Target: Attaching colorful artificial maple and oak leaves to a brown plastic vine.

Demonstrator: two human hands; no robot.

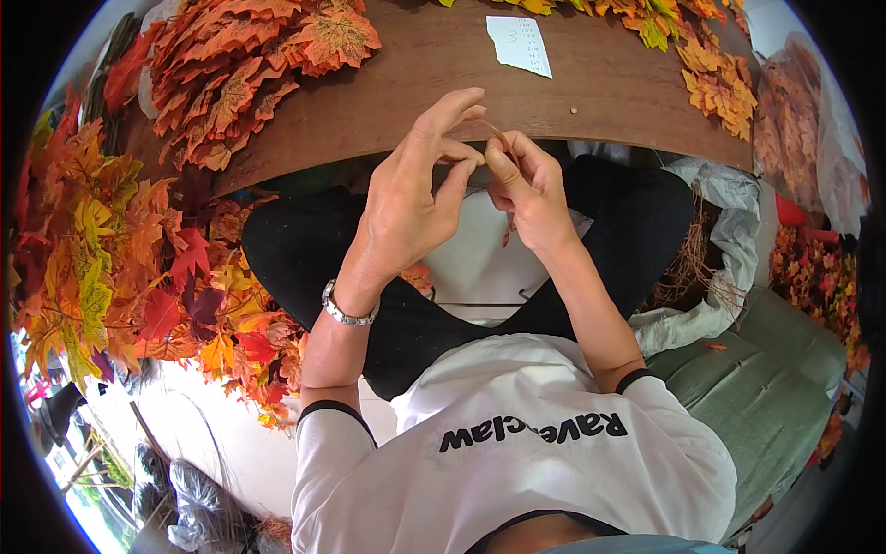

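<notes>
Both my hands meet just in front of the table's near edge, above my lap. Thumb and fingertips of my right hand (531, 192) pinch a thin brown stem (503, 137). One part of the stem curves up and left toward my left fingers, and a small reddish-brown end (507, 231) hangs below the right hand. My left hand (411, 180) has its thumb and index finger closed together, right beside the right thumb, while its other fingers stretch upward. What lies inside the left pinch is too small to make out.
On the brown table (415, 102) lie stacked orange artificial leaves (235, 69), a torn paper slip (519, 46) and more orange leaves (718, 88). Mixed autumn leaves (101, 240) heap at my left. To the right, a white sack (729, 231) holds brown stems beside a green cushion (766, 369).
</notes>
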